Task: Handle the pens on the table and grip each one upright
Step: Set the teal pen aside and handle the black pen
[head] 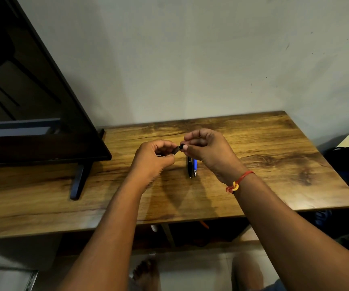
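Both hands hold one dark pen (178, 149) above the wooden table (274, 143), lying roughly level between them. My left hand (154, 158) curls round its left part. My right hand (207, 148) pinches its right end with thumb and fingertips. Only a short stretch of this pen shows between the hands. Below them, a black pen (189, 169) and a blue pen (195, 167) lie side by side on the table, their tips toward me.
A large dark monitor (32, 101) on a black foot (78, 181) fills the table's left side. A grey wall stands behind. The table's right edge has dark items beside it. Under the front edge are shelves and my bare feet.
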